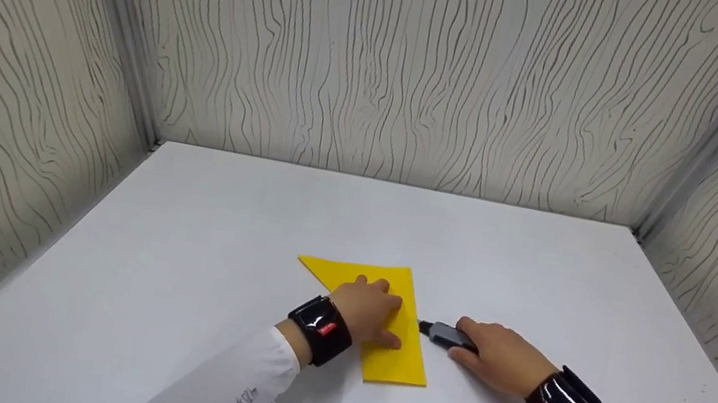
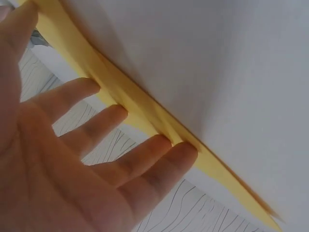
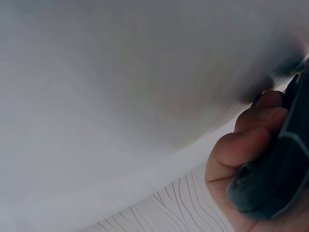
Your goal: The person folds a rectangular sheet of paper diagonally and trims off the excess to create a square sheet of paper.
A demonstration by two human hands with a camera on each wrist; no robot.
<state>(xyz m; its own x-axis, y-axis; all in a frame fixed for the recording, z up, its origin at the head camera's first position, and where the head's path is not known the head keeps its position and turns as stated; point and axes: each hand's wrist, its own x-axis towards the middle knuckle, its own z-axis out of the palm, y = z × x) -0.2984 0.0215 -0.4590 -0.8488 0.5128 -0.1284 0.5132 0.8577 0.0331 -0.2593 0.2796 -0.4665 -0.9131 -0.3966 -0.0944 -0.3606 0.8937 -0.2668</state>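
Note:
A yellow sheet (image 1: 400,364), likely paper, lies on the white table with a pointed corner to the left. My left hand (image 1: 369,310) presses on it with spread fingers. In the left wrist view, the fingertips (image 2: 186,150) touch the sheet, and its surface looks creased beneath them. My right hand (image 1: 505,356) grips a grey and black utility knife (image 1: 450,336), whose black front end points at the sheet's right edge. The right wrist view has the curled fingers (image 3: 244,145) around the dark handle (image 3: 270,179); its front end is blurred there.
The white table (image 1: 218,206) is enclosed by panels (image 1: 383,65) with a wood-grain pattern at the back and both sides. Grey metal posts (image 1: 115,11) stand in the back corners. Both wrists carry black bands (image 1: 322,328).

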